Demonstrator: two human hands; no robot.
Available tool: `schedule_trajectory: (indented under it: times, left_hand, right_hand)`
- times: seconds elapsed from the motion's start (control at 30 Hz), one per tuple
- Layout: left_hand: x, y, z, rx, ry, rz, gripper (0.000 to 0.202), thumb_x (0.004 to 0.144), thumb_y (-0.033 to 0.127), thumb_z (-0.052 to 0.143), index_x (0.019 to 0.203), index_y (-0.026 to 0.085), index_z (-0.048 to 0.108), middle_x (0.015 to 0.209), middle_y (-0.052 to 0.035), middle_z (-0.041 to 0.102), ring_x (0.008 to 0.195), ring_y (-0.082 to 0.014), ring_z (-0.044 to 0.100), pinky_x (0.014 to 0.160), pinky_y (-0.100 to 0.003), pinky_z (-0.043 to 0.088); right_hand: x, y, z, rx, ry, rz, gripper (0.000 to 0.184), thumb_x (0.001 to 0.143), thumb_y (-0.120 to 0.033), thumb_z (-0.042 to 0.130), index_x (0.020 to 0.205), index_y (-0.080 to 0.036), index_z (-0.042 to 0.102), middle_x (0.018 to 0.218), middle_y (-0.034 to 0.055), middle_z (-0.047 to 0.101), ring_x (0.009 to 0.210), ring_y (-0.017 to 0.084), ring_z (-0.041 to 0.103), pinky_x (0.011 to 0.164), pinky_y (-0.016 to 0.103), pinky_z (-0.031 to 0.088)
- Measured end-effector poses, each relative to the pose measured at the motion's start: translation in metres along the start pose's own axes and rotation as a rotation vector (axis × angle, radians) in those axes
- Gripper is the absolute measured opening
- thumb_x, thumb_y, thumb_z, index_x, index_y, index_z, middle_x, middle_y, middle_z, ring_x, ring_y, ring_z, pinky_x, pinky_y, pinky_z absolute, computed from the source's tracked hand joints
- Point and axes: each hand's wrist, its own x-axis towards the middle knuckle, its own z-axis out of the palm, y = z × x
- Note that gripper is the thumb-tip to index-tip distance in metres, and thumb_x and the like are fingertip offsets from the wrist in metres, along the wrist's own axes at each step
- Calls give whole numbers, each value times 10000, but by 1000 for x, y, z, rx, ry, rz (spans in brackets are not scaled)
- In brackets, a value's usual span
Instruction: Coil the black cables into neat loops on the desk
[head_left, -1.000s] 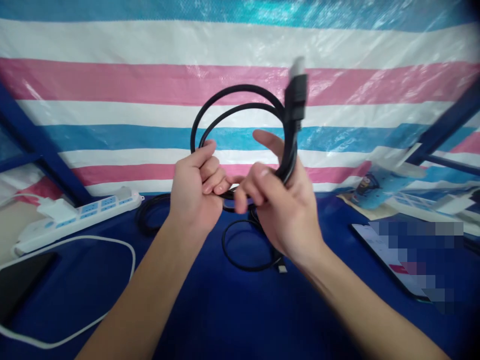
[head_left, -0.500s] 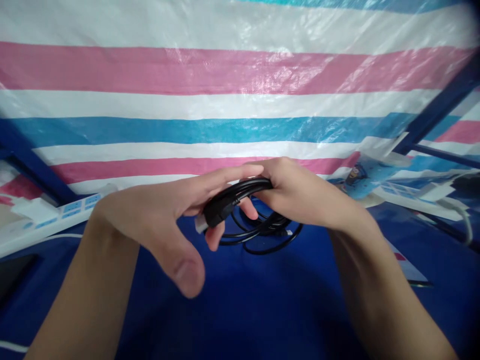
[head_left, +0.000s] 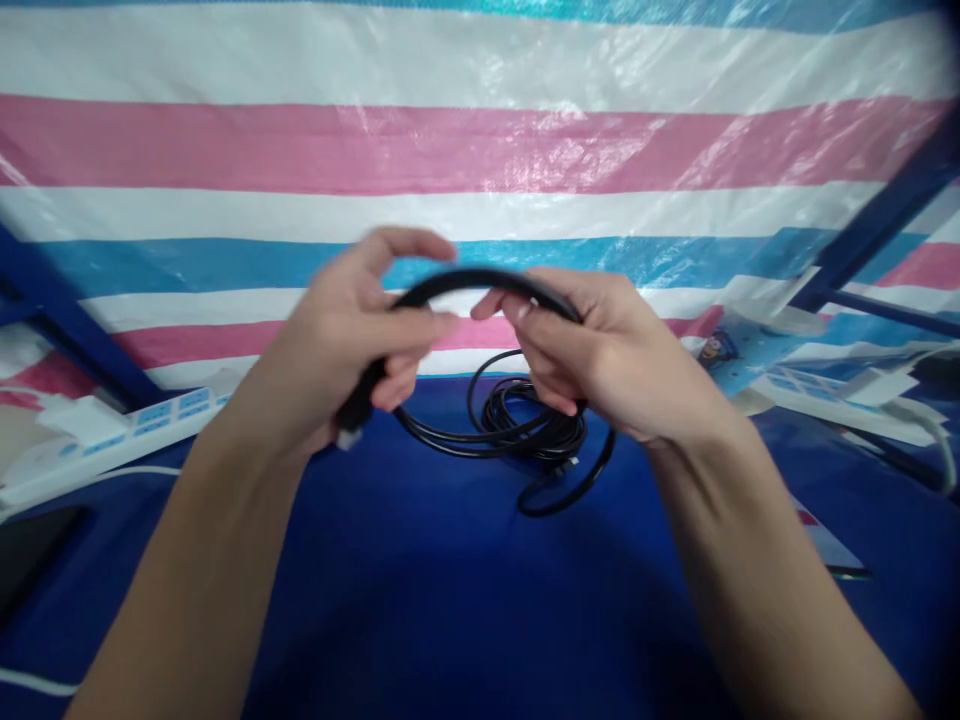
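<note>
A black cable arches between my two hands, bundled in loops. My left hand pinches the loops on the left side, its index finger raised. Below that hand the cable's plug sticks out, its metal tip blurred. My right hand grips the other side of the loops between thumb and fingers. Beneath and behind the hands, more of the cable lies in a loose coil on the blue tabletop. A second connector shows at the coil's front.
White power strips lie at the left and right. A black flat object rests at the left edge. A flat device lies by my right forearm. A striped plastic sheet hangs behind, between blue frame posts.
Both hands have risen and the left has moved left, spreading the cable loops into a wide arch. My left thumb and fingers have closed on the cable.
</note>
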Motion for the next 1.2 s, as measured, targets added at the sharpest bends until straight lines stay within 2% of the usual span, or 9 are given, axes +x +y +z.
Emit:
schedule_trajectory:
  times: [0.1,0.17,0.3,0.4,0.63,0.77,0.97,1.07,1.2]
  left_hand:
    - [2,-10,4,284,-137,-129,243,685,126,622,907,227,623,505,50,502,374,-58,409,350,-152,274]
    - [4,-12,6,311,-94,-131,194,669,82,611,830,188,633,536,54,498,379,-13,358,362,-126,228]
    - [11,-9,-4,24,121,-116,209,699,30,566,861,157,599,421,119,232,332,15,163,380,-122,146]
    - [12,-8,-13,-90,165,-117,175,705,74,599,848,173,583,407,122,194,324,-11,143,341,-160,156]
    - [7,-11,-1,213,-96,-94,149,655,31,635,733,156,610,661,19,559,429,-4,360,389,-144,250]
    - [8,-5,-12,-142,107,-146,180,698,1,578,800,147,605,438,96,273,338,-7,140,335,-168,95]
    - [16,-10,-33,-610,316,-124,243,845,56,422,631,165,459,423,93,93,338,-41,58,315,-180,96]
    - [20,-18,-19,-754,393,-158,332,867,85,431,570,187,325,404,90,119,328,-41,89,322,-181,143]
    - [20,-23,-1,-790,333,-227,233,862,79,426,652,179,435,382,103,132,322,-43,108,336,-170,175]
  right_hand:
    - [-1,-1,4,-324,-136,-29,151,818,-71,522,804,-153,648,583,-31,536,456,59,427,425,202,298]
    - [-1,-1,6,-369,-173,-26,159,807,-42,519,800,-139,645,614,-17,568,476,65,456,426,204,307]
    - [2,5,6,110,-67,-76,204,907,-189,484,1081,-180,589,614,-53,533,376,49,400,371,205,342]
    - [5,10,9,268,123,-161,291,942,-255,439,1209,-180,530,562,-77,419,362,53,356,355,200,342]
    - [0,6,12,-185,-160,-181,263,936,-245,467,1159,-199,599,846,21,609,755,126,600,607,220,479]
    - [1,6,4,205,-91,-62,350,922,-359,495,1257,-257,489,723,-26,600,497,79,538,471,210,440]
    - [7,9,31,693,-95,-72,528,815,-675,437,1125,-263,551,921,23,669,913,208,651,748,352,521]
    - [8,14,60,690,11,-139,458,738,-468,692,1124,-271,544,829,-7,643,841,184,640,767,340,518]
    - [10,15,62,706,315,-74,240,855,-185,562,1090,-237,549,463,-112,346,404,71,391,538,238,473]
